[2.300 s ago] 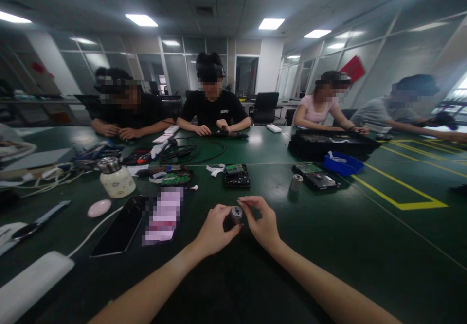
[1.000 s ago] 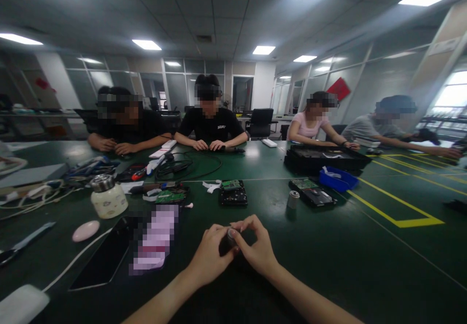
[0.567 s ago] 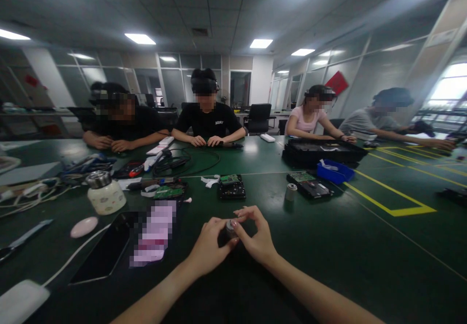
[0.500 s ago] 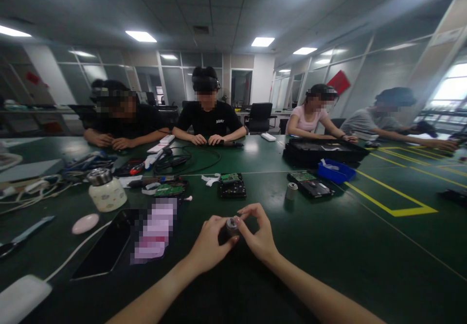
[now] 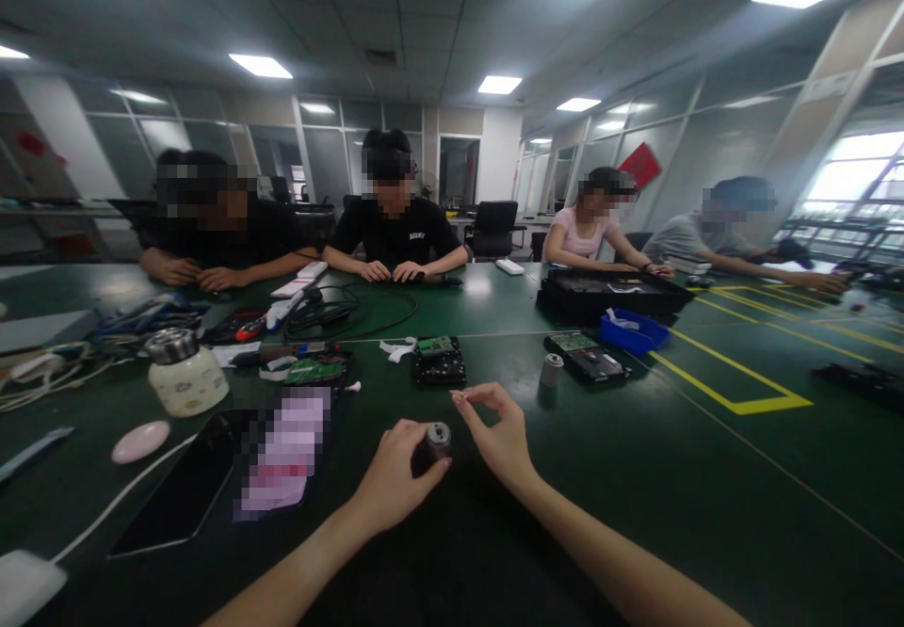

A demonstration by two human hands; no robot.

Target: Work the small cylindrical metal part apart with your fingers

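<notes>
My left hand (image 5: 399,472) grips a small grey metal cylinder (image 5: 439,439) between thumb and fingers, just above or on the green table. The cylinder stands upright, its round top showing dark holes. To its right and slightly higher, my right hand (image 5: 500,429) is raised in a pinch, thumb against fingertips, apart from the cylinder. Whatever lies between those fingertips is too small to make out. A similar metal cylinder (image 5: 552,370) stands farther off on the right. Beyond my hands lies a hard drive (image 5: 439,363) with a green circuit board on it.
Left of me are two phones (image 5: 185,481) (image 5: 289,453), a pink oval object (image 5: 140,442) and a cream bottle (image 5: 187,382). On the right lie another hard drive (image 5: 589,357), a blue tray (image 5: 634,333) and a black bin (image 5: 613,296). Several people sit across the table.
My right hand has drawn away from the cylinder's top, up and right, uncovering it. My left hand still holds the cylinder. The view has shifted slightly right.
</notes>
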